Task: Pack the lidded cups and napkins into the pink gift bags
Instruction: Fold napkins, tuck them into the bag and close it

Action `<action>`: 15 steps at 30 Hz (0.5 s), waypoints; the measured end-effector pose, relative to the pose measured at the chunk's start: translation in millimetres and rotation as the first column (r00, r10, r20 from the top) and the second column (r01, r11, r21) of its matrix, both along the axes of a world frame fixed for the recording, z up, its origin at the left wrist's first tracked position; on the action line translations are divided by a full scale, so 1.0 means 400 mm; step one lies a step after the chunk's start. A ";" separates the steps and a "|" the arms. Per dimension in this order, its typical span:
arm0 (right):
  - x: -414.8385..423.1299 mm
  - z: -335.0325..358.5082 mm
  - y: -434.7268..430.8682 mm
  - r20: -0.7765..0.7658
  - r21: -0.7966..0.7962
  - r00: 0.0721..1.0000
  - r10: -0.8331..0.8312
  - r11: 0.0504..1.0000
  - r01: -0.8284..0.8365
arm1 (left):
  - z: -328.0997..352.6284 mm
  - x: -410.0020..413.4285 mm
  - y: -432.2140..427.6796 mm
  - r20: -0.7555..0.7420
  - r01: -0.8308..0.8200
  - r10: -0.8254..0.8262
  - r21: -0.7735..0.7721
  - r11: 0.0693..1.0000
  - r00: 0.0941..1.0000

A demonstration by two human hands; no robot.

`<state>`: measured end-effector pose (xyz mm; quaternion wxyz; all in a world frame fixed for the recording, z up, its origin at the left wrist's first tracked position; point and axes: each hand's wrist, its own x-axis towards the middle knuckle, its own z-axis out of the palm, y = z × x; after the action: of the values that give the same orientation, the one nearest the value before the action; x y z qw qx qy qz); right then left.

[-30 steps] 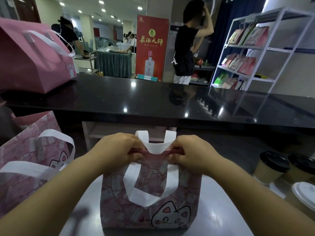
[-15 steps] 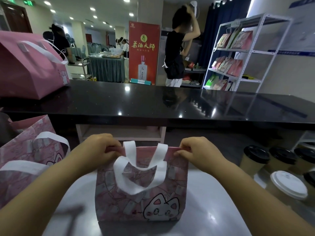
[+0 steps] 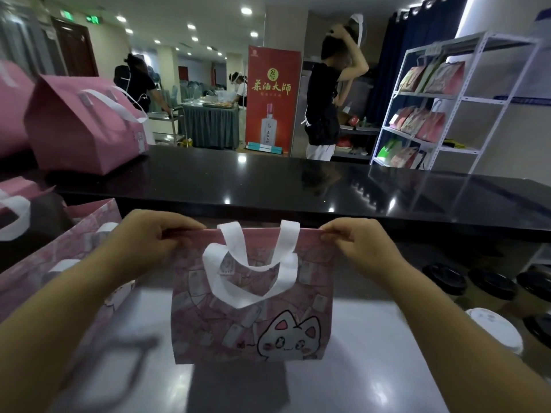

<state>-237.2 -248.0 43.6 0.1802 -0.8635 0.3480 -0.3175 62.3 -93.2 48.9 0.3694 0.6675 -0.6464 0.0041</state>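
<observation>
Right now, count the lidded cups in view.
5, all at the right edge: three black-lidded cups in a row, a white-lidded cup nearer, and a black lid beside it. More may sit out of frame.

"How many bags have you got?"
"One cat-print bag in my fingers, another at my left, three plain pink ones behind."
"And cups?"
"Four black-lidded cups in sight, one white-lidded cup."
</observation>
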 end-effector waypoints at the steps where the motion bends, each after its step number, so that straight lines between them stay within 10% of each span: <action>1: 0.000 0.015 -0.003 0.030 -0.013 0.999 0.013 1.000 -0.013 | 0.017 0.003 0.007 -0.012 0.011 -0.011 -0.019 1.000 1.000; 15: 0.215 0.300 -0.004 0.445 -0.255 0.895 0.042 0.963 0.082 | 0.271 0.210 -0.016 0.154 -0.096 0.168 -0.389 0.916 0.974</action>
<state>-151.2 -249.5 163.5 0.1337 -0.7802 0.2603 -0.5528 146.1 -99.7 157.3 0.4288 0.6225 -0.6182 0.2157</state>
